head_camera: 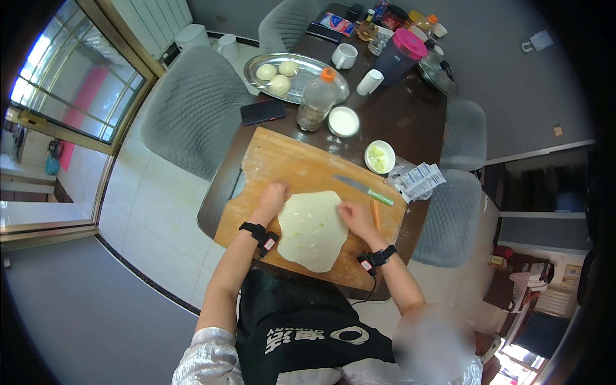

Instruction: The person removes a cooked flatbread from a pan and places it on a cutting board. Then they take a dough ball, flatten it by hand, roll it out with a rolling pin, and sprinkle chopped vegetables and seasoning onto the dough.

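A thin, uneven sheet of pale dough (313,236) lies flat on a wooden board (284,154), with a few green bits showing on its surface. At the sheet's upper left edge is my left hand (274,196), its fingers curled; whether they pinch the dough is hidden. My right hand (357,217) has thumb and fingertips closed on the right edge of the sheet. Beyond that hand lies a thin orange-brown stick (376,215). A knife (363,189) with a green handle rests on the board above the sheet.
Past the board stand a bowl of chopped greens (379,158), a bowl of white contents (343,121), a plastic bottle (315,101) and an oval metal tray (301,89) holding three dough balls (279,84). A phone (263,112) and crumpled plastic packaging (418,182) flank them. Grey chairs (192,110) surround the table.
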`<action>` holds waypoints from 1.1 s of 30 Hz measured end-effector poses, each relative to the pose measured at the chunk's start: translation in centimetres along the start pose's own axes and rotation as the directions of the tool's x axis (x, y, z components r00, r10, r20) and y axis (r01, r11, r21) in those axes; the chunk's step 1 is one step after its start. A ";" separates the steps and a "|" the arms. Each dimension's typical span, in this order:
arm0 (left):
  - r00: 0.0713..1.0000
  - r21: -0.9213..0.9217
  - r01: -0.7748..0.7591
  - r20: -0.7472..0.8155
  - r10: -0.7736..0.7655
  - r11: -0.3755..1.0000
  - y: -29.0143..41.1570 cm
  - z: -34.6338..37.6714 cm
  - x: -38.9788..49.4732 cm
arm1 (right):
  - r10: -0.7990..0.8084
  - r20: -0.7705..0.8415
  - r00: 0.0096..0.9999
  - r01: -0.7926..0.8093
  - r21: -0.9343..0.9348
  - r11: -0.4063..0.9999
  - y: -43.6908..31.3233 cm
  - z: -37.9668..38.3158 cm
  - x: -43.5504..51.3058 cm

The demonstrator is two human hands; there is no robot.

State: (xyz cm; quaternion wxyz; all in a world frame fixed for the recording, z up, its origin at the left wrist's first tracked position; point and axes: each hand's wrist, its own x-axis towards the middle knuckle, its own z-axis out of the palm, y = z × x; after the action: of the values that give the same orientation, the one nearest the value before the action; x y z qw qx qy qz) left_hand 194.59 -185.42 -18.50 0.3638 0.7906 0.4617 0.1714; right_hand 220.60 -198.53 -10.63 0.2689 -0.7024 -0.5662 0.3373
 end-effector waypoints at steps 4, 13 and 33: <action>0.998 0.042 0.038 0.052 -0.040 0.998 0.2 0.1 0.4 | 0.020 -0.214 0.977 -0.036 -0.070 0.997 2.9 -4.1 3.0; 0.976 -0.258 -0.165 0.094 0.194 0.952 4.9 -1.1 -2.6 | -0.092 -0.384 0.919 -0.096 -0.442 0.892 10.6 -10.2 13.4; 0.988 0.030 0.148 -0.055 -0.146 0.989 3.1 1.8 -1.2 | -0.008 -0.098 0.995 -0.044 -0.517 0.855 10.0 -8.6 16.4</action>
State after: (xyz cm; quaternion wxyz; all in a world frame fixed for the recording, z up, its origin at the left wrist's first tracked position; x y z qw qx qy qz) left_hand 196.90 -188.18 -17.33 0.3498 0.7556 0.5311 0.1569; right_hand 235.53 -184.66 -15.58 0.0936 -0.7696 -0.6158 0.1403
